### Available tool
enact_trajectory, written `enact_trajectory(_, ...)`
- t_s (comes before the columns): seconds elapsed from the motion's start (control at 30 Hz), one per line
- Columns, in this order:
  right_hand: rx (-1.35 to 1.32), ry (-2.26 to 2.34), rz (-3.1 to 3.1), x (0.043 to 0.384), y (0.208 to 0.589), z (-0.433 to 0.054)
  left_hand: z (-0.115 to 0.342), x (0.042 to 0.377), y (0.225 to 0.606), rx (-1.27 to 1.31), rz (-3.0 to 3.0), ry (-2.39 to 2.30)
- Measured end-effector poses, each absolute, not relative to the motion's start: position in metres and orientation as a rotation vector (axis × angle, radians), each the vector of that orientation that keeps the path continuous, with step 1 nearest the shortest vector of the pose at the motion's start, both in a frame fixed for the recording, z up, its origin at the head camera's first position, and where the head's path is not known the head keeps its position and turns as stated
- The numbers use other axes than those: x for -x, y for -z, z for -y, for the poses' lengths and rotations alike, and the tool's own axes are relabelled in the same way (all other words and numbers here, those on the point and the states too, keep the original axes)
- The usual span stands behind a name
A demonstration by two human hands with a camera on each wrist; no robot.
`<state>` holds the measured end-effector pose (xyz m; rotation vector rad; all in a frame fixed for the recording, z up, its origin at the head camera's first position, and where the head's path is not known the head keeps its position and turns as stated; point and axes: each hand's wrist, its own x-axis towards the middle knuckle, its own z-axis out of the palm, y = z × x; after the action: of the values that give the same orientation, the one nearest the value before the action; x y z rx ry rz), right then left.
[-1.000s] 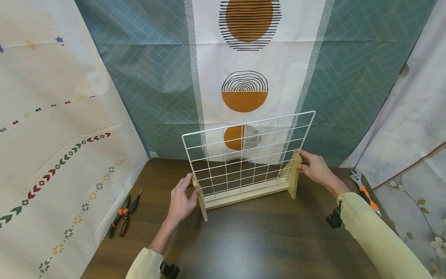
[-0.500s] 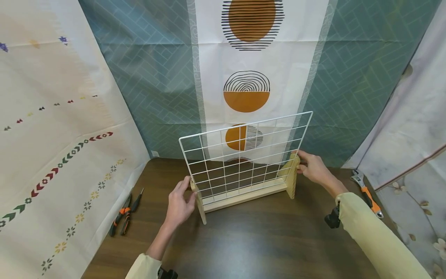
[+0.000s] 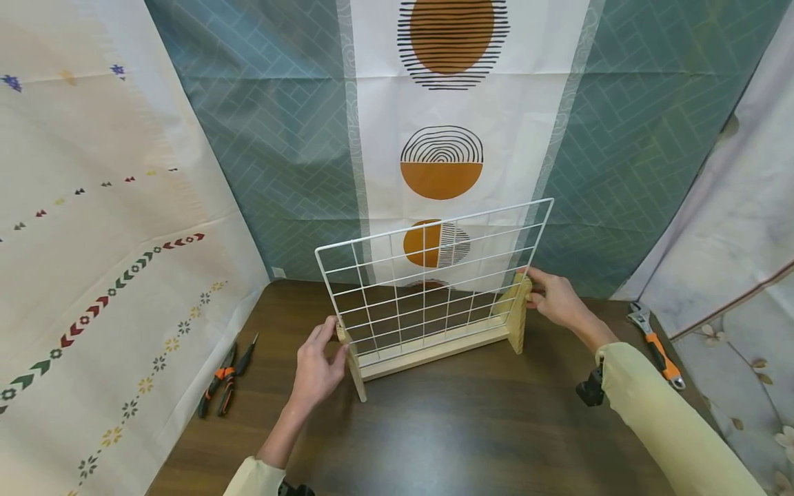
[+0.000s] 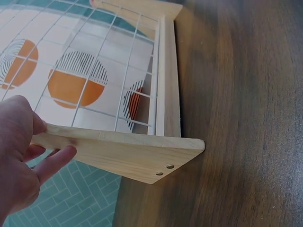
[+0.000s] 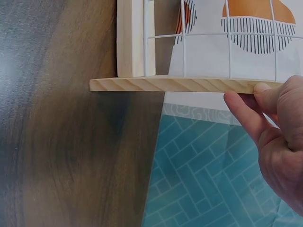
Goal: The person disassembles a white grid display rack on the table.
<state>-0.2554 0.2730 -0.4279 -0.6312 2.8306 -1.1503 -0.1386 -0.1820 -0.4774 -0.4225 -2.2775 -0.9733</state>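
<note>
A rack with a white wire grid (image 3: 391, 233) stands on the table, its left end nearer to me than its right. A pale wooden bar (image 3: 435, 354) joins its two wooden side panels along the bottom. My left hand (image 3: 316, 368) pinches the upper end of the left side panel (image 4: 113, 151) between thumb and fingers. Two screw heads (image 4: 170, 166) show low on that panel's outer face. At the other end, my right hand (image 3: 558, 300) pinches the top of the right side panel (image 5: 161, 85). The grid's lower edge sits just behind the bar.
Pliers (image 3: 218, 386) with black and orange handles lie at the table's left edge, beside a dark screwdriver (image 3: 247, 355). An adjustable wrench (image 3: 656, 346) with an orange handle lies along the right edge. Patterned cloths (image 3: 279, 172) hang behind and at both sides.
The rack has shifted a little to the left, and its left end has come slightly nearer to me. Both hands keep their hold on the panels. The head view has turned slightly.
</note>
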Motion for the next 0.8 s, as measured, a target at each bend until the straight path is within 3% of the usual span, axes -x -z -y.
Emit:
enact_trajectory(0.3, 0.679, 1.096, -3.202, 0.239, 0.439, -0.257, 0.189, 0.142, 0.481, 0.497, 2.253, 0.989)
enact_trajectory(0.57, 0.865, 1.328, -3.544, 0.198, 0.467, -0.177, 0.196, 0.143, 0.484, 0.539, 2.254, 1.029)
enact_trajectory(0.8, 0.595, 1.377, -3.505, 0.185, 0.479, -0.115, 0.196, 0.145, 0.490, 0.554, 2.242, 1.067)
